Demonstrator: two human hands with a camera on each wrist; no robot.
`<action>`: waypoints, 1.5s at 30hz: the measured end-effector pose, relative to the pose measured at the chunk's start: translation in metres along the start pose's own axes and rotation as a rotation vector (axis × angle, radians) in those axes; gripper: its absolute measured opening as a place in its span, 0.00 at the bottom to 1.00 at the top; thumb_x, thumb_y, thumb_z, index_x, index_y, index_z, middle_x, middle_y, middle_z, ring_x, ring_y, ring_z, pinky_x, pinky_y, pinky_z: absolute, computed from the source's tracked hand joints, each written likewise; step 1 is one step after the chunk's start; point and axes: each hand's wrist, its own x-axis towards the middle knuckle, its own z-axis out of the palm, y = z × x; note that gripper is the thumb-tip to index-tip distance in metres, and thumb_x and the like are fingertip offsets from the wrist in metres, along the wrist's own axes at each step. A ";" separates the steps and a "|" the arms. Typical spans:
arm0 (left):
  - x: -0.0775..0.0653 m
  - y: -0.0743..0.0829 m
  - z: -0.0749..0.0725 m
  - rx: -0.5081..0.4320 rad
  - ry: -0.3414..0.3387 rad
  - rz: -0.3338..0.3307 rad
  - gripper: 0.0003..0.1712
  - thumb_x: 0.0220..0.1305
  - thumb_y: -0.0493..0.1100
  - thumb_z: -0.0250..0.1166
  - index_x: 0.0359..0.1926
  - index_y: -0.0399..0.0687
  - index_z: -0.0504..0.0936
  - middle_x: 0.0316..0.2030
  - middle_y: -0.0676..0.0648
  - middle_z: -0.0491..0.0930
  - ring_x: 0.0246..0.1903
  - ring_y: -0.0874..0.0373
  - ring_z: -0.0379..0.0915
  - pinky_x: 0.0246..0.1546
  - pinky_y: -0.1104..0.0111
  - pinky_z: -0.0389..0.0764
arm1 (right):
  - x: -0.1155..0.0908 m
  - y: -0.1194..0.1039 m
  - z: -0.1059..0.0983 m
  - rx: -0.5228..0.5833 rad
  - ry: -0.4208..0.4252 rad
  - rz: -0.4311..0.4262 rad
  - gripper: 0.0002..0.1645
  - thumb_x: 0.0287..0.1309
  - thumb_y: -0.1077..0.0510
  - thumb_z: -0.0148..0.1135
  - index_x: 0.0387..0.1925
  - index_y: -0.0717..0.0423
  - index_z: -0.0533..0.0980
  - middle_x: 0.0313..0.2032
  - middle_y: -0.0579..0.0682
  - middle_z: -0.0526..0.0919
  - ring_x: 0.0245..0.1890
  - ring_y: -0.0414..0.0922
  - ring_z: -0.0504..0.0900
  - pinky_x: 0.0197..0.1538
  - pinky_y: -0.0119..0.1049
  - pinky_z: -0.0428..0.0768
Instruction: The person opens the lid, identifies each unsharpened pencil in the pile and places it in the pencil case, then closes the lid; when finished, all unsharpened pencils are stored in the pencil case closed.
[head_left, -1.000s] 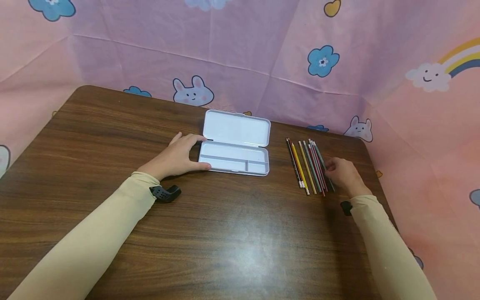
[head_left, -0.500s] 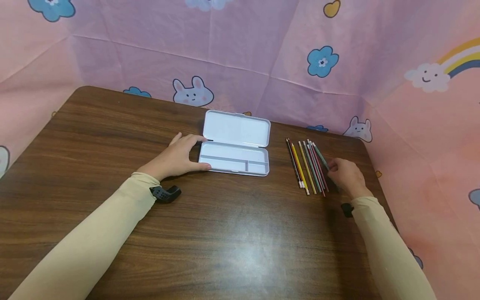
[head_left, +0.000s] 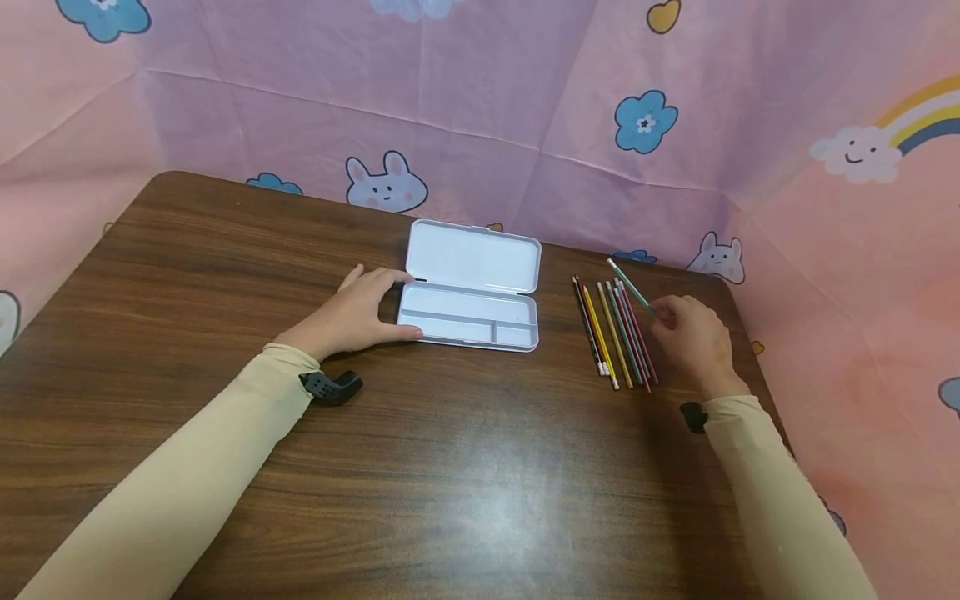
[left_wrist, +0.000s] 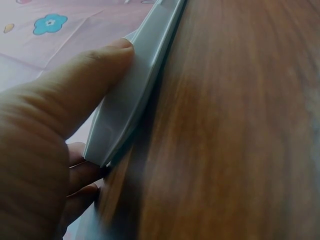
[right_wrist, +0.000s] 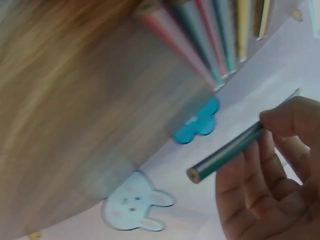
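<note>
A white metal pencil case [head_left: 474, 257] lies with its lid raised back; its divided tray has nothing in it. My left hand [head_left: 348, 308] grips the case's left end, thumb on the front side and fingers at the back corner. The left wrist view shows the thumb [left_wrist: 107, 62] against the case's side wall [left_wrist: 132, 75]. Over the right part of the table, my right hand [head_left: 693, 343] pinches a green pencil [head_left: 628, 282] between thumb and fingers. In the right wrist view this pencil [right_wrist: 227, 154] shows a blunt, unsharpened end. Several other pencils [head_left: 617, 333] lie side by side left of that hand.
The brown wooden table [head_left: 420, 467] runs back to a pink and purple patterned cloth [head_left: 480, 108]. Another stretch of cloth [head_left: 847, 333] hangs close by the right arm. Between the case and the pencils is a narrow strip of bare tabletop.
My right hand has lifted the green pencil off the right side of the row and tilted its white-tipped end up and away. The left hand and the case have stayed put.
</note>
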 end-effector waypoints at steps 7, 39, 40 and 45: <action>0.000 0.000 -0.001 0.004 -0.008 -0.006 0.55 0.58 0.69 0.73 0.75 0.42 0.66 0.73 0.38 0.66 0.75 0.43 0.58 0.79 0.44 0.32 | 0.006 -0.046 0.006 0.005 0.076 -0.188 0.14 0.65 0.64 0.63 0.50 0.57 0.85 0.41 0.56 0.84 0.35 0.53 0.84 0.34 0.53 0.82; -0.001 -0.001 -0.001 -0.001 -0.001 -0.008 0.54 0.57 0.70 0.73 0.74 0.45 0.67 0.72 0.41 0.67 0.75 0.45 0.59 0.80 0.47 0.32 | 0.048 -0.184 0.080 -0.021 -0.196 -0.516 0.12 0.71 0.61 0.63 0.49 0.47 0.88 0.41 0.46 0.86 0.36 0.43 0.81 0.37 0.43 0.84; -0.001 -0.001 -0.001 -0.001 -0.001 -0.007 0.54 0.57 0.70 0.73 0.74 0.45 0.66 0.72 0.41 0.68 0.75 0.45 0.59 0.80 0.46 0.32 | 0.049 -0.185 0.080 -0.016 -0.207 -0.516 0.12 0.70 0.62 0.63 0.48 0.47 0.89 0.41 0.46 0.86 0.36 0.43 0.81 0.38 0.43 0.84; -0.002 -0.001 -0.001 0.000 0.001 -0.003 0.54 0.58 0.70 0.73 0.75 0.44 0.66 0.72 0.40 0.67 0.75 0.45 0.59 0.80 0.46 0.32 | 0.053 -0.188 0.083 0.004 -0.253 -0.522 0.11 0.70 0.62 0.65 0.47 0.49 0.89 0.42 0.46 0.87 0.39 0.43 0.82 0.43 0.43 0.84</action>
